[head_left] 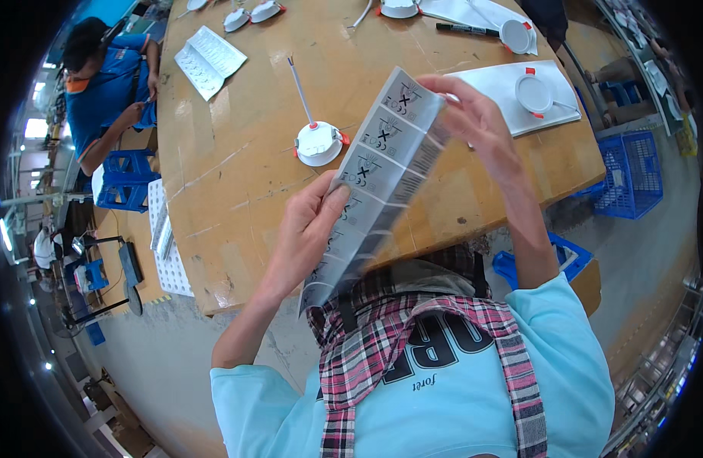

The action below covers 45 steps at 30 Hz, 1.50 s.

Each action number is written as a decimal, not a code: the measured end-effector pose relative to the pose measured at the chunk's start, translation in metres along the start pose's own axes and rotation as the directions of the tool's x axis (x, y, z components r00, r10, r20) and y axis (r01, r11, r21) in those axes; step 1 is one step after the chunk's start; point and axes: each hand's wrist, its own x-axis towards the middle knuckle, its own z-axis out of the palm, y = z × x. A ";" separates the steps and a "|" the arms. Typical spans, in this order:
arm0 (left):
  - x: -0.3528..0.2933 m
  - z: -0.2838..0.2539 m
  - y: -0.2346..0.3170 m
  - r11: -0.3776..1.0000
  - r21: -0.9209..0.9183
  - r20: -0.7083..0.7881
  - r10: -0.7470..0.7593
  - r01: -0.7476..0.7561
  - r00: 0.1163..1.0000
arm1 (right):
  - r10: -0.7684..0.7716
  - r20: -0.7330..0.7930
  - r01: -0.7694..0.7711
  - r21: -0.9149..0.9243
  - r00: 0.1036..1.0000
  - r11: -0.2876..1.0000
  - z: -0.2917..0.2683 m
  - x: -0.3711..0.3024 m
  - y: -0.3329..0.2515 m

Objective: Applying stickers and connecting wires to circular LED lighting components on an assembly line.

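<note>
My left hand pinches a long silver-grey label sheet at its left edge, thumb on top. Black symbols and barcodes run down the sheet, which tilts over the table's near edge. At the sheet's upper right edge, the curled fingers of my right hand grip it; the fingertips are slightly blurred and partly hidden. Just beyond my left hand, a round white downlight with red clips lies on the table, its wire standing up.
The brown table bears another downlight on white sheets, a folded label sheet and a black marker. More lights lie at the far edge. A person in blue sits at left. A blue crate stands right.
</note>
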 end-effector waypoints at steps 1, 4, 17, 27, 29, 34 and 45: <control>-0.001 0.003 0.001 1.000 0.003 -0.009 0.006 -0.006 1.000 | -0.009 0.006 0.009 0.001 1.000 1.000 0.004 0.002 -0.006; -0.002 0.007 -0.007 0.941 -0.331 0.056 -0.059 0.074 0.997 | 0.153 -0.059 -0.151 0.035 0.987 0.988 0.013 0.016 -0.014; 0.060 -0.014 -0.041 0.917 -0.342 -0.418 0.045 -0.203 0.907 | 0.261 0.412 -0.163 -0.258 0.873 0.952 0.044 0.064 0.024; 0.070 -0.036 -0.042 0.938 -0.345 -0.184 -0.028 -0.038 0.982 | 0.318 0.424 -0.191 -0.314 0.848 0.930 0.043 0.070 0.021; 0.072 -0.036 -0.037 0.949 -0.315 -0.197 -0.034 -0.031 0.980 | 0.328 0.408 -0.198 -0.329 0.852 0.923 0.044 0.071 0.025; 0.074 -0.040 -0.032 0.976 -0.203 -0.237 0.026 -0.075 0.971 | 0.315 0.341 -0.191 -0.351 0.886 0.917 0.051 0.071 0.028; 0.077 -0.059 -0.030 0.966 -0.257 -0.048 0.007 -0.019 0.999 | 0.217 0.394 -0.093 -0.309 0.893 0.947 0.050 0.072 0.023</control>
